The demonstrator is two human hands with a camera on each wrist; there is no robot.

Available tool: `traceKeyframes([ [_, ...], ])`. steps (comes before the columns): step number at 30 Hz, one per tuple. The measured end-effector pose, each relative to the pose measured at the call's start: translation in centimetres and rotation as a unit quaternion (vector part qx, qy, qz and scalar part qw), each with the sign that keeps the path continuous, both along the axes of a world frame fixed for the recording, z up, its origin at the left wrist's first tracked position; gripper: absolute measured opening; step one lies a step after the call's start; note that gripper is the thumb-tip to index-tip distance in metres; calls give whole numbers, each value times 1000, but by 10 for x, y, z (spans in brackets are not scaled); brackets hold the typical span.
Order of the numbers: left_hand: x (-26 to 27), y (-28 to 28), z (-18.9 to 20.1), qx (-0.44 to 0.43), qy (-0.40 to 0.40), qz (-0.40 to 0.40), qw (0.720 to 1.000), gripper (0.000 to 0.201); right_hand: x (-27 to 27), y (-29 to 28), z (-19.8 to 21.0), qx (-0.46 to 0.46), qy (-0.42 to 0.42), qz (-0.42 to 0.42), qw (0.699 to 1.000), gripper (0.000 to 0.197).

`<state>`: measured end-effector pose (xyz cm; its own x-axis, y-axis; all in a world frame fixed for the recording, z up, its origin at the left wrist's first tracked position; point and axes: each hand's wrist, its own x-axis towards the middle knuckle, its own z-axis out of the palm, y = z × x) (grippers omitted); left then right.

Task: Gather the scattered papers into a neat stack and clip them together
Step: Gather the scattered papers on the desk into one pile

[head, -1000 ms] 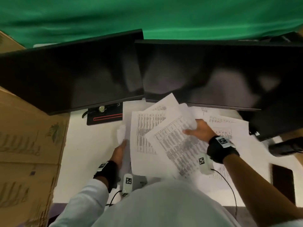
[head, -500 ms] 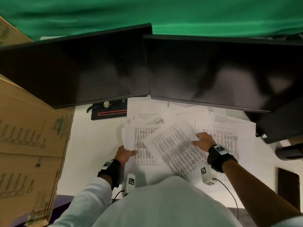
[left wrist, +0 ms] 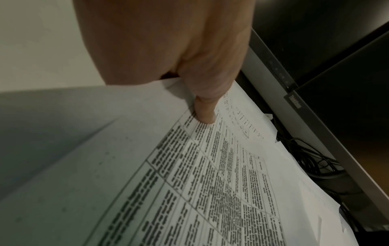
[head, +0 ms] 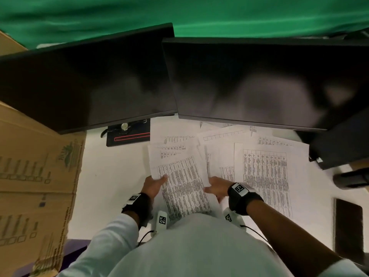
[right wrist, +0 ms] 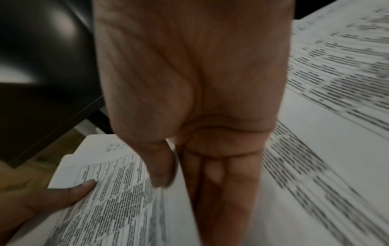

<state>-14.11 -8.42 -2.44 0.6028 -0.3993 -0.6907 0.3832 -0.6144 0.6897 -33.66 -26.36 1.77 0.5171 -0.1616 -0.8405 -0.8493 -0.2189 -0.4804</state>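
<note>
A bundle of printed table sheets point(head: 183, 188) is held up in front of my chest. My left hand point(head: 159, 180) grips its left edge, and in the left wrist view the thumb point(left wrist: 205, 114) presses on the top sheet point(left wrist: 210, 183). My right hand point(head: 211, 186) pinches the bundle's right edge. In the right wrist view its thumb point(right wrist: 164, 171) is on one side of the sheets point(right wrist: 118, 199) and its fingers point(right wrist: 214, 183) on the other. Several loose sheets point(head: 265, 176) lie spread on the white desk point(head: 111, 176) to the right and behind. No clip is recognisable in any view.
Two dark monitors point(head: 249, 82) overhang the back of the desk, with a black stand base point(head: 127, 136) beneath the left one. A cardboard box point(head: 36, 176) stands at the left. A dark flat object point(head: 348, 226) lies at the right edge.
The right hand has come left off the loose sheets to the bundle's right edge. The tilted top sheet now lies nearly square with the bundle, which is closer to my body.
</note>
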Motion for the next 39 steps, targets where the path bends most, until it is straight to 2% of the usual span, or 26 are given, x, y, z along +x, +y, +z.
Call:
traceKeyframes([
  [2, 1, -1, 2, -7, -16, 3, 1000, 35, -3, -14, 3, -39, -19, -13, 999, 32],
  [4, 3, -4, 3, -17, -27, -1, 1000, 40, -19, -38, 4, -104, -51, -102, 988, 23],
  [7, 11, -6, 0, -15, -48, -7, 999, 47, -67, -81, 8, -255, -50, -244, 934, 18],
  [9, 15, -6, -3, -4, -59, -7, 998, 50, -110, -102, 6, -318, 0, -329, 889, 28],
  [11, 17, -4, -8, -1, -63, -16, 998, 50, -153, -110, 8, -317, 79, -419, 847, 53],
  [12, 17, -3, -9, 1, -63, -21, 998, 50, -171, -110, 8, -303, 122, -438, 838, 67],
  [14, 18, -2, -11, 1, -61, -22, 998, 52, -196, -104, 4, -278, 171, -418, 848, 92],
  [17, 19, -1, -11, -1, -55, -24, 998, 52, -210, -88, -7, -288, 143, -391, 862, 106],
  [19, 21, -1, -11, 0, -49, -21, 999, 55, -211, -83, -12, -296, 119, -398, 860, 105],
  [23, 24, -1, -18, 16, -62, -25, 998, 59, -211, -84, -12, -362, 173, -346, 848, 110],
  [26, 23, -1, -19, 23, -71, -24, 997, 63, -217, -91, -14, -377, 139, -346, 848, 113],
  [31, 15, -6, -12, 27, -76, -12, 997, 51, -221, -100, -15, -386, 128, -359, 840, 117],
  [35, 10, -6, -6, 26, -74, -8, 997, 49, -216, -107, -20, -373, 49, -358, 855, 124],
  [39, 11, -4, -9, 28, -74, -4, 997, 61, -212, -114, -20, -334, -32, -457, 823, 112],
])
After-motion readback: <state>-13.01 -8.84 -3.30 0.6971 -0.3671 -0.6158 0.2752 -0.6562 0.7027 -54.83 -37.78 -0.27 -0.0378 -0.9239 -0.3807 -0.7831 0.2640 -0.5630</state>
